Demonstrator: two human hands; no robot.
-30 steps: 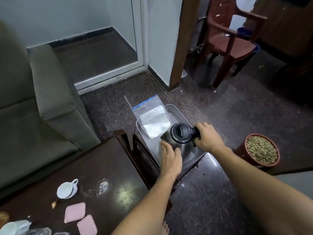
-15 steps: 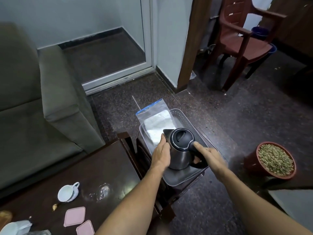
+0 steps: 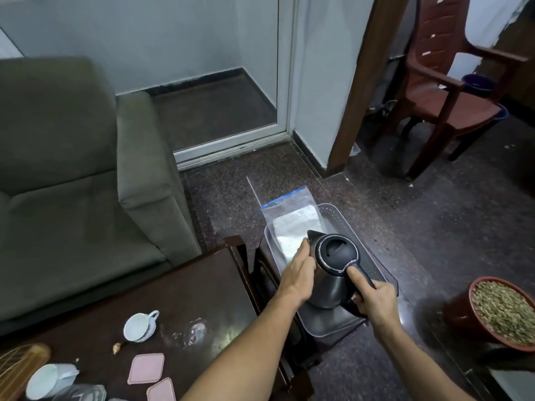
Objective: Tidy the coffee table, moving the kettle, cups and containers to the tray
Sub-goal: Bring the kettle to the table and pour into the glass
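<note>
1. Kettle (image 3: 333,273): head view shows it standing in the tray (image 3: 344,218), turned since a second ago so its spout faces the bag (image 3: 292,224).
2. Right hand (image 3: 373,299) grips the handle; left hand (image 3: 298,273) lies flat against its side.
3. Cup (image 3: 140,325) and pink lids (image 3: 146,369) remain on the counter (image 3: 185,296), probably next.

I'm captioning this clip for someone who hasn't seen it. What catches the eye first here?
The kettle at centre, upright on the tray, with the left hand flat against its side and the right hand gripping its handle. Behind it in the tray lies a bag; a cup waits on the table, lower left.
</note>
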